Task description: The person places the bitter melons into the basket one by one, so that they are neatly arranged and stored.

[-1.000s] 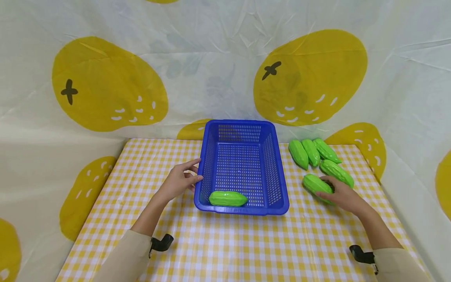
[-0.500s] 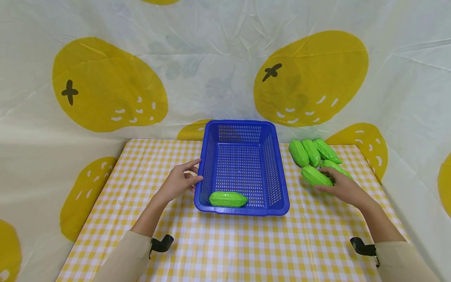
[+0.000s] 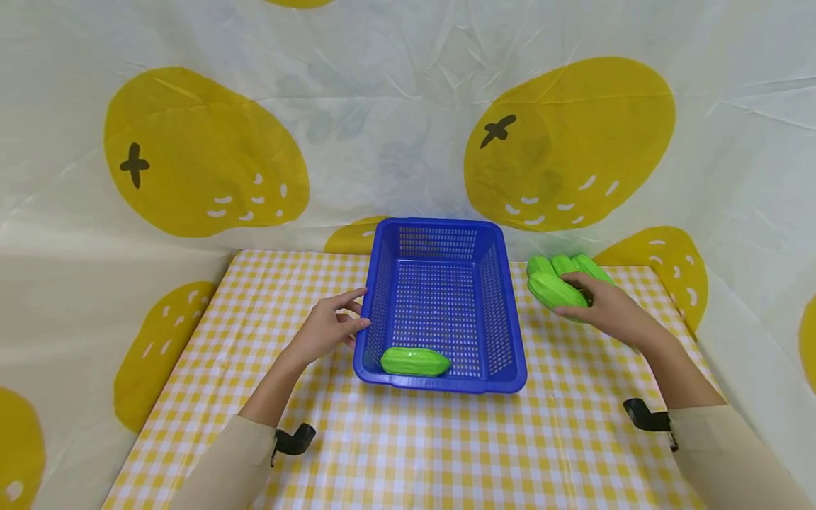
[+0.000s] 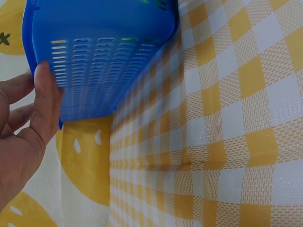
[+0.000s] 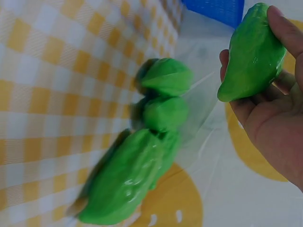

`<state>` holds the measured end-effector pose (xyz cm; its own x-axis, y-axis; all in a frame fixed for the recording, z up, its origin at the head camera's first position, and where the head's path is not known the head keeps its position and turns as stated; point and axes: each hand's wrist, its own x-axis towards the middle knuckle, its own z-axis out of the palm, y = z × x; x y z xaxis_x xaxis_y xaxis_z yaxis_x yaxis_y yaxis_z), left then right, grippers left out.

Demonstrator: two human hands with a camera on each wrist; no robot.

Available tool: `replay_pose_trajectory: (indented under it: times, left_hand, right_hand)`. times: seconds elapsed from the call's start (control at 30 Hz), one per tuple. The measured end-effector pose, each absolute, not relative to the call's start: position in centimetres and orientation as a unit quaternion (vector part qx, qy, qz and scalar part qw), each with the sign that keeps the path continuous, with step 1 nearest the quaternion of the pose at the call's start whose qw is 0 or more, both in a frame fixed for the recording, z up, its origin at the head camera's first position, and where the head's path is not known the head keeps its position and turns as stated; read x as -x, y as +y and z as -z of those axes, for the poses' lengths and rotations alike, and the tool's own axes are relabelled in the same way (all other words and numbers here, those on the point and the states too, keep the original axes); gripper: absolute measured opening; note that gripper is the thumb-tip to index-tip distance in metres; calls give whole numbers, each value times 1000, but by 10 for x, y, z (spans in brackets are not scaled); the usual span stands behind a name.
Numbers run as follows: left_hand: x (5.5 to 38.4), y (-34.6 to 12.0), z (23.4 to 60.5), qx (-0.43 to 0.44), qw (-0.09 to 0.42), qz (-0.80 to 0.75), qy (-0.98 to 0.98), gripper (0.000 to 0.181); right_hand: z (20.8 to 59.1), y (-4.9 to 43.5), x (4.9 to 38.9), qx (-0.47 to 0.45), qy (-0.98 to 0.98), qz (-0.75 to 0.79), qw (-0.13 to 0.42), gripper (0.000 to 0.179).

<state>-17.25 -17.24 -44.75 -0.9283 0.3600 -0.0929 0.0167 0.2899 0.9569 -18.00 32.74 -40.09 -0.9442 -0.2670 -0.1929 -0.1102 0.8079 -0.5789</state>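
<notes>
My right hand [image 3: 615,309] grips a glossy green bitter melon [image 3: 553,288], held up off the table with the thumb on one side in the right wrist view. Beneath and beyond it, more bitter melons [image 5: 124,178] lie on the cloth, partly hidden by the hand in the head view. The blue plastic basket [image 3: 440,383] stands at the middle, with one bitter melon [image 3: 415,362] lying crosswise along its near end. At the basket's left side, my left hand [image 3: 326,327] touches the rim and outer wall with extended fingers.
A yellow and white checked cloth [image 3: 433,453] covers the table. Behind it hangs a pale curtain [image 3: 382,156] with big yellow fruit prints, close to the table's back edge. The basket's far end stands near this curtain.
My right hand has lifted the gripped bitter melon and carried it away from me and slightly left, over the other melons. The left hand and basket stay in place.
</notes>
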Motion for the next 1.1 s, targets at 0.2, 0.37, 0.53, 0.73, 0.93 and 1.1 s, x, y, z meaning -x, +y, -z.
replay_pose_trajectory:
  times: [0.2, 0.37, 0.53, 0.73, 0.93, 1.1]
  left_hand:
    - [173, -172, 447, -120, 149, -583, 790, 64]
    - [174, -171, 448, -122, 149, -581, 791, 64]
    - [174, -171, 447, -121, 150, -581, 791, 65]
    - [173, -172, 447, -120, 149, -582, 790, 65]
    - [172, -172, 446, -117, 151, -582, 791, 65]
    - [173, -172, 445, -116, 150, -582, 791, 65]
  right_hand:
    - [388, 312, 191, 119, 937, 300, 132, 87]
    - [378, 300, 199, 145, 937, 291, 127, 83]
    - [368, 285, 208, 178, 940, 267, 117, 75]
    - [357, 265, 220, 208, 942, 238, 112, 64]
    - [348, 246, 231, 245, 937, 223, 108, 62]
    - [342, 231, 241, 258, 934, 212, 124, 60]
